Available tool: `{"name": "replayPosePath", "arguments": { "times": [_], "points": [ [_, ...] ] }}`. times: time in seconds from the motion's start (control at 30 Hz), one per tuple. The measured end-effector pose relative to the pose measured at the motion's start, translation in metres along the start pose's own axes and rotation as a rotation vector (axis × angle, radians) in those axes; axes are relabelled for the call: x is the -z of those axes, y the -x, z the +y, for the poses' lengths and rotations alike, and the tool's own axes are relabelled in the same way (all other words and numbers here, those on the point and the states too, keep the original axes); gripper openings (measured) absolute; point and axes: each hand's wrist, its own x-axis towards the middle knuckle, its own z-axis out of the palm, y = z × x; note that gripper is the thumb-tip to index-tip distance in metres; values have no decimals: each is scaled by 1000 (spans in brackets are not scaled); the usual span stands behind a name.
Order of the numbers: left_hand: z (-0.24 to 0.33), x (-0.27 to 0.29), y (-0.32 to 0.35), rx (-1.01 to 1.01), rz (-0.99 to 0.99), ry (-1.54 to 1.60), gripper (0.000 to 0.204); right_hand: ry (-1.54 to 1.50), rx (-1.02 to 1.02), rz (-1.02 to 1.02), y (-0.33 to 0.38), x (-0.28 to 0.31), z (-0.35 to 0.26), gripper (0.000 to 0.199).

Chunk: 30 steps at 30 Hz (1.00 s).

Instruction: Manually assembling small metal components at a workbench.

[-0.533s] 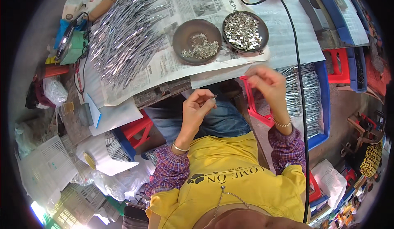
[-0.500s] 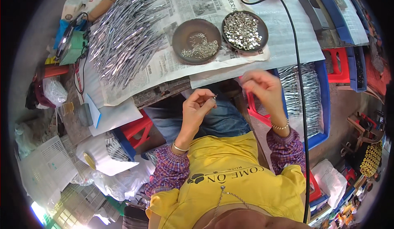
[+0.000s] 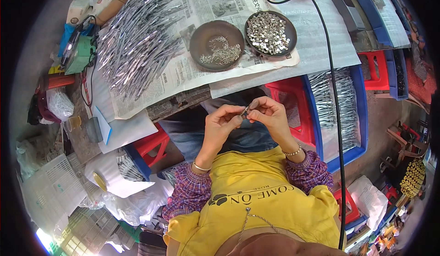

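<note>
My left hand pinches a small dark metal piece between thumb and fingertips. Closed on the same spot from the other side, my right hand meets it fingertip to fingertip. The piece is too small and covered for its exact kind to show. Both hands are held over my lap, short of the table edge. Beyond them a brown plate carries tiny silvery pins. Beside it, a dark plate is heaped with small round metal discs. A large pile of slender, pointed silvery metal strips lies on newspaper at the left.
A black cable runs down across the right side. Blue trays of metal strips stand at the right, near red stools. A green box and a handheld tool are at the table's left end.
My right hand has come down and left from near the table edge, and its fingertips now meet the left hand's at the small metal piece. My left hand has barely moved.
</note>
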Motion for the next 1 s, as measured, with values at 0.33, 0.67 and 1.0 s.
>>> {"name": "replayPosePath", "arguments": {
  "times": [0.33,0.67,1.0],
  "points": [
    [-1,-2,1,-45,3,2,20,-20,41,26,0,-3,6,18],
    [-6,-6,1,178,-71,288,17,43,117,117,6,-4,8,23],
    [-9,-14,5,-172,111,-93,20,145,71,201,5,-6,13,13]
  ]
}}
